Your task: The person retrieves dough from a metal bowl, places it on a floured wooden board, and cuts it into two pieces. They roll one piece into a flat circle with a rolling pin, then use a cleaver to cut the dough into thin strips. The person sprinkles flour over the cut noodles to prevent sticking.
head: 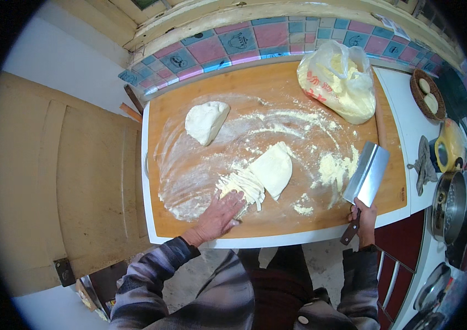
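My left hand (222, 214) rests with its fingers spread at the lower left end of a pile of cut dough strips (244, 183). A folded sheet of dough (274, 168) lies right beside the strips. In my right hand (366, 220) is the dark handle of a cleaver (367, 171), its broad blade pointing away over the right part of the wooden board (225, 84). A larger lump of white dough (205, 121) sits at the board's upper left. Pale yellow flour (332, 169) is scattered over the board, thickest near the blade.
A plastic bag of flour (338, 88) stands at the back right, by a rolling pin (380, 123). Farther right are a wicker basket (417, 97) with round pieces, a grey cloth (423, 165) and a steel steamer pot (439, 206). A tiled wall (270, 35) bounds the back.
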Demonstrator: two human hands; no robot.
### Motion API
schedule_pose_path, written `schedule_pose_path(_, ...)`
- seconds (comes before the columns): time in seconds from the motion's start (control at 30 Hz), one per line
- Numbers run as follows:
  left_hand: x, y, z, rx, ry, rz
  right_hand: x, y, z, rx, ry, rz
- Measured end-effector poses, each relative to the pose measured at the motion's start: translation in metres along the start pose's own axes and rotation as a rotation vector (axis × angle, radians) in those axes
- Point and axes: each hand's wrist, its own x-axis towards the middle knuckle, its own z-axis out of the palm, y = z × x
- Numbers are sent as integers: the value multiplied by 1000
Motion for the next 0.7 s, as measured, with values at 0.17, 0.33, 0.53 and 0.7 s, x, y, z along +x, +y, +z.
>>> schedule_pose_path(0.17, 34, -4, -4, 189, -36, 41, -1, -1, 3, -7, 10, -14)
schedule_pose_path(0.33, 85, -7, -9, 216, 49, -22, -1, 0, 7, 28, 58, -6)
schedule_pose_path(0.53, 25, 5, -17, 196, -110, 56, -2, 5, 7, 59, 63, -46)
schedule_pose_path(0.7, 40, -7, -18, 287, -66, 145, 1, 6, 7, -6, 65, -49)
